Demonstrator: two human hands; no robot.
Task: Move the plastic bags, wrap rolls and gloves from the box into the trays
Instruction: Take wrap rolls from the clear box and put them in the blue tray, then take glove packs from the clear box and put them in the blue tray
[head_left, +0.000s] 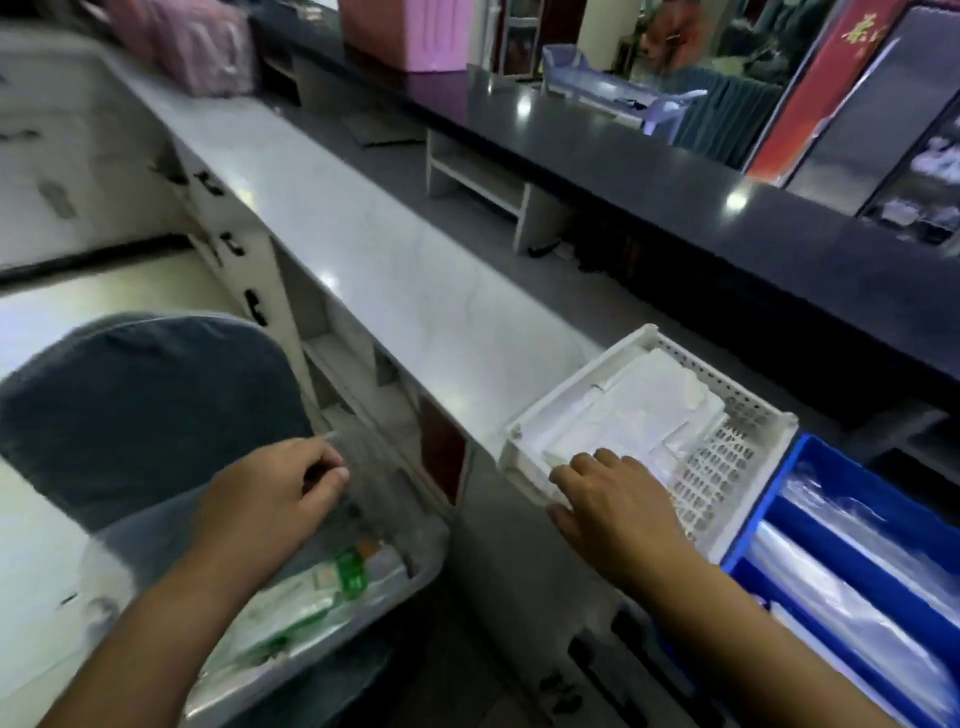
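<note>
Bag over box
The left hand (270, 499) pinches a thin clear plastic bag (374, 467) above the clear plastic box (410, 582); the right hand (618, 499) lies flat on the white holed tray (649, 335). The bag seems light and floppy: grip its edge.

The white tray (717, 467) has rows of little holes, and the plastic bags (639, 410) in it are white too. The other tray (810, 462) is blue. A pack (348, 571) in the box (431, 545) is green and white. The far counter (623, 150) is black

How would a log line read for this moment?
left hand over box, grip unclear | right hand resting on bags in white tray | rolls in blue tray
</note>
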